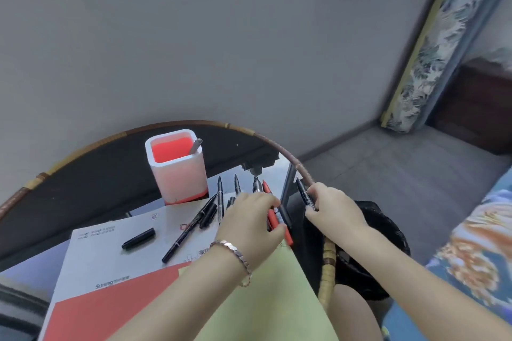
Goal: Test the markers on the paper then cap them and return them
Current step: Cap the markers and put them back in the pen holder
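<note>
My right hand grips a black marker over the table's right rim, tip pointing away. My left hand is curled round a bunch of markers, with a red marker and a black one showing between thumb and fingers. Several more black markers lie fanned on the white sheet beyond my left hand. One long black marker lies diagonally and a loose black cap rests to its left. A white pen holder with a red inside stands behind them, one pen in it.
A red sheet and a pale green sheet overlap the white one near me. The round glass table has a rattan rim. A black-lined bin sits on the floor to the right, below the rim.
</note>
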